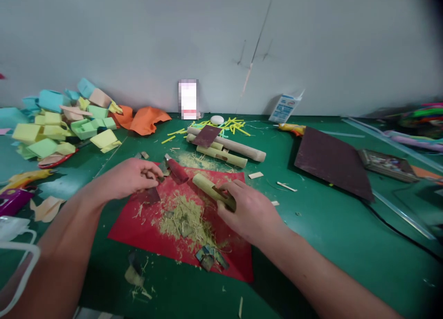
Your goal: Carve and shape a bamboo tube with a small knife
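Note:
My right hand (247,213) grips a short pale-green bamboo tube (207,187), held slanted over a red paper sheet (145,231). My left hand (129,177) pinches a small dark scrap (152,195), likely sandpaper, just left of a rolled dark-red piece (177,170). A heap of yellowish bamboo shavings (183,217) lies on the red sheet between both hands, with a few grey-green bark chips (209,258) at its near edge.
Three bamboo tubes (228,150) with a sandpaper scrap on them lie beyond. A large dark-brown sandpaper sheet (332,164) lies right, beside a flat tin (387,164). Folded coloured paper (58,125) is piled left; yellow sticks (231,125) lie by the wall.

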`<state>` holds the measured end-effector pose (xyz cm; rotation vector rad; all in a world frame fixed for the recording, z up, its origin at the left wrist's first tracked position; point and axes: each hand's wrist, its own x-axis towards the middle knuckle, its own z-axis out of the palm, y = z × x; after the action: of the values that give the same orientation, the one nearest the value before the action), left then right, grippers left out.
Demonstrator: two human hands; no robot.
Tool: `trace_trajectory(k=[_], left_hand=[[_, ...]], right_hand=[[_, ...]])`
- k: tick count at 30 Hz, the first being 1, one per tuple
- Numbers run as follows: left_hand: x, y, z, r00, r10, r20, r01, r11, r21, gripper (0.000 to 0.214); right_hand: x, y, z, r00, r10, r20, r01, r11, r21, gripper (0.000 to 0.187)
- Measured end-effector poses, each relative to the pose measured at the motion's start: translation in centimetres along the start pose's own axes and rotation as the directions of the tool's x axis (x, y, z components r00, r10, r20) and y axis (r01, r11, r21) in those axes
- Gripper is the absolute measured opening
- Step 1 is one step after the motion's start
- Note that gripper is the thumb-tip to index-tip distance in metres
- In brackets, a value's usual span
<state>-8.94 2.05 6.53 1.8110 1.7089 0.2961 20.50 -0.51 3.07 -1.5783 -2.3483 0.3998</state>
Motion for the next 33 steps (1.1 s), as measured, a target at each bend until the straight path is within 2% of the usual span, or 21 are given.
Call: trace_trajectory(k=[3,6,9,11,16,21,25,29,33], left_hand=[[0.4,-0.8,-0.2,0.997,-0.001,-0.074,-0.004,0.998,-0.067,0.032],[0.9,-0.9,0.4,0.980,0.012,-0.199,-0.041,0.989,-0.143,0.025],[1.6,-0.6,1.4,0.949,0.003,-0.316,-0.086,0.965,-0.248,0.019],[2.0,-0.6,2.1,0.912,-0.021,-0.409,-0.130,0.933,-0.336,0.018],[2.7,-0.7,3.2,0.808,-0.038,-0.588,-0.249,0.882,-0.400,0.019],[2.1,0.1,4.0,0.734,0.049,-0.677,-0.306,0.914,-0.266,0.013],[1.4,1.2,5.0,0.703,0.227,-0.673,-0.347,0.937,-0.046,0.009],[1.0,2.3,6.5,0.667,0.454,-0.591,-0.494,0.863,0.105,0.003],[1.1,2.9,7.5,0.633,0.590,-0.501,-0.582,0.790,0.195,0.005]], right_hand=[[-0.2,-0.2,-0.3,1.000,-0.011,0.016,0.011,0.999,0.036,0.022],[-0.5,-0.3,-0.4,0.994,-0.110,0.009,0.108,0.988,0.110,0.026],[-0.6,-0.4,-0.2,0.972,-0.235,0.022,0.229,0.960,0.159,0.030],[-0.5,-0.4,0.1,0.955,-0.293,0.052,0.281,0.945,0.168,0.031],[0.2,-0.4,0.7,0.968,-0.246,0.049,0.241,0.967,0.088,0.030],[0.5,0.1,0.8,0.985,-0.169,-0.039,0.168,0.986,-0.014,0.024],[0.3,0.1,0.6,0.989,-0.135,-0.060,0.133,0.991,-0.023,0.023],[0.1,0.0,0.6,0.991,-0.124,-0.040,0.122,0.992,-0.045,0.018],[0.1,0.0,0.8,0.992,-0.112,-0.058,0.108,0.992,-0.062,0.019]])
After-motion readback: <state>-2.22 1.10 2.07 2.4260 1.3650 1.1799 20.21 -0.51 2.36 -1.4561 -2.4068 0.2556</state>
